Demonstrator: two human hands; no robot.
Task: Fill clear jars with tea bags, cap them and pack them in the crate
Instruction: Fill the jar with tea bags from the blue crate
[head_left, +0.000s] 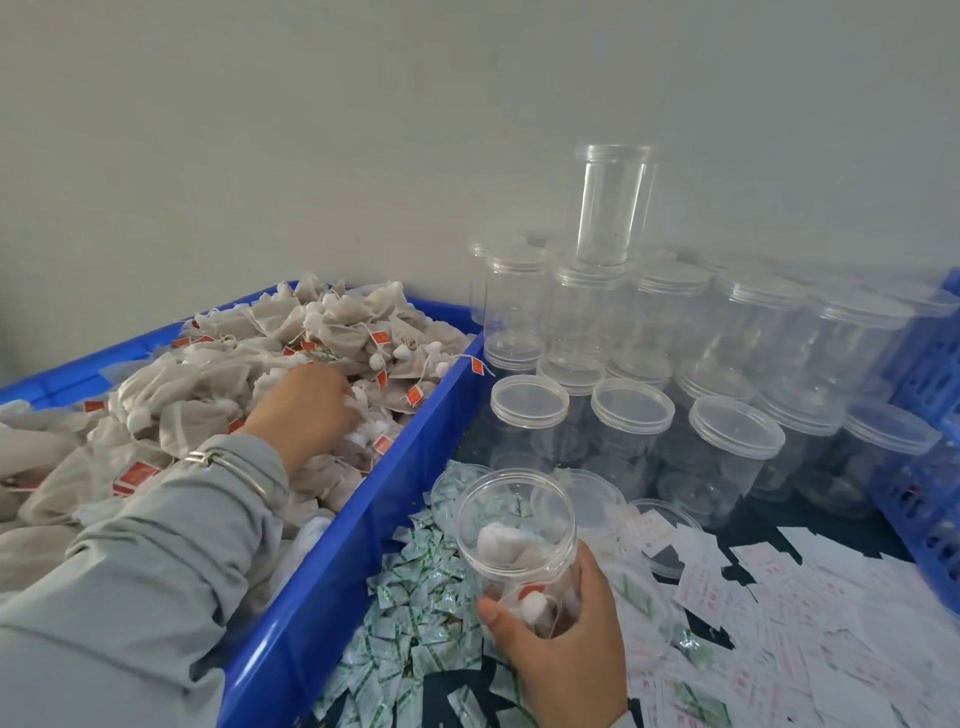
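Note:
My right hand (563, 644) grips an uncapped clear jar (514, 525) near the front, tilted toward me, with a few tea bags inside. My left hand (306, 410) reaches into the blue bin (363, 525) on the left and its fingers dig into the heap of tea bags (218, 384), white pouches with red tags. Whether it pinches a bag is hidden by the hand itself. A stack of capped empty jars (670, 364) fills the back right.
Small green-and-white sachets (410, 597) lie in a pile beside the bin. Loose clear lids (587, 499) and white paper slips (810, 613) cover the dark table on the right. A blue slatted crate (930, 467) stands at the far right edge. A plain wall is behind.

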